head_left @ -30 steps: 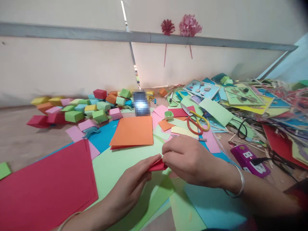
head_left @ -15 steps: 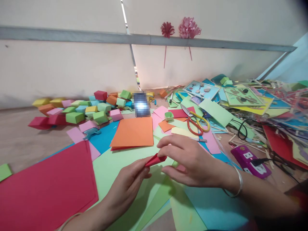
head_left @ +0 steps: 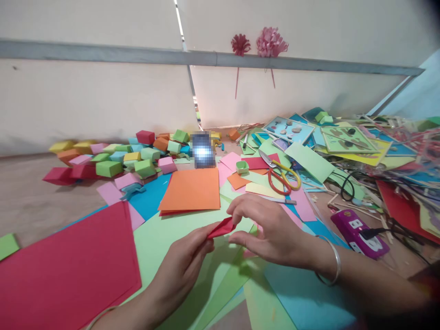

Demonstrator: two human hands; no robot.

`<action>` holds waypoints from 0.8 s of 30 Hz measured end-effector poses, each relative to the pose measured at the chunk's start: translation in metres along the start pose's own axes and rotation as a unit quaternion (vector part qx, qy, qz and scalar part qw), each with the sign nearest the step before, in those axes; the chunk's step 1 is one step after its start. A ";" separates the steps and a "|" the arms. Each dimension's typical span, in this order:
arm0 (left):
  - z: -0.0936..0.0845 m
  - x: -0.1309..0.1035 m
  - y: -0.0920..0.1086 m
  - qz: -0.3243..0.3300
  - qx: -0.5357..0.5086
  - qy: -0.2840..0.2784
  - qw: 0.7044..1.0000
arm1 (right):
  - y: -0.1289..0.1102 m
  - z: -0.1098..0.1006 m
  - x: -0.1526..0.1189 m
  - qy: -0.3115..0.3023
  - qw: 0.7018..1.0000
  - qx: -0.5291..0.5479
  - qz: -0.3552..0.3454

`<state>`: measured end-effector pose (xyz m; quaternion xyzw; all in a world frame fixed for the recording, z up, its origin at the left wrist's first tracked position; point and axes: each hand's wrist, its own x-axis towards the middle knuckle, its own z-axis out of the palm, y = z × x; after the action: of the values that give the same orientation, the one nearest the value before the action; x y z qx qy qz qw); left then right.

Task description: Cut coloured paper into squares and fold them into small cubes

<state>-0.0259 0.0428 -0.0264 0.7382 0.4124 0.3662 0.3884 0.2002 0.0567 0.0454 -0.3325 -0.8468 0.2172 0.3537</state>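
A small folded piece of red paper (head_left: 220, 228) is held up over the green sheets in the middle of the view. My left hand (head_left: 187, 259) pinches its left end between thumb and fingers. At the other end is my right hand (head_left: 270, 231), its curled fingertips touching the paper's edge while the thumb stays apart below. Just behind the hands lies a stack of orange squares (head_left: 190, 190) with red showing underneath. Scissors (head_left: 283, 176) with red and yellow handles rest beyond my right hand, near a small green paper box (head_left: 242, 167).
Large red sheets (head_left: 79, 266) cover the left front. Several coloured paper boxes (head_left: 109, 168) are heaped at the back left. A purple power strip (head_left: 359, 233) with a cable lies at the right, before piled paper and framed pictures (head_left: 349, 139). A white wall stands behind.
The red paper has turned slightly, showing more of its flat face. My right hand's fingers have shifted a little at its end. My left hand keeps its hold.
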 end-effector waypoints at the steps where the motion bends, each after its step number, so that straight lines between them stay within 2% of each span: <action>1: 0.000 0.000 0.001 -0.004 -0.008 0.007 1.000 | 0.000 -0.002 0.001 0.005 1.000 -0.003 -0.005; 3: -0.001 0.001 0.004 -0.020 -0.036 0.002 0.999 | 0.000 -0.004 0.003 0.013 0.999 -0.018 -0.029; 6: -0.001 0.002 0.010 -0.059 -0.083 -0.044 0.994 | 0.001 -0.007 0.003 0.000 0.995 -0.073 -0.074; 11: -0.003 0.004 0.014 -0.108 -0.115 -0.114 0.981 | 0.000 -0.015 0.001 -0.090 0.968 -0.209 -0.109; 16: -0.004 0.004 0.014 -0.092 -0.074 -0.152 0.981 | 0.000 -0.018 -0.001 -0.150 0.937 -0.282 -0.144; 20: -0.003 0.004 0.013 -0.045 -0.023 -0.147 0.988 | 0.009 -0.007 -0.003 -0.124 0.954 -0.252 -0.108; 24: -0.002 0.004 0.011 -0.056 -0.011 -0.141 0.988 | 0.019 0.002 -0.002 -0.108 0.973 -0.200 -0.052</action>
<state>-0.0224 0.0429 -0.0154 0.7543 0.3899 0.2406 0.4703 0.2078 0.0684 0.0318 -0.3262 -0.9225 0.0596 0.1976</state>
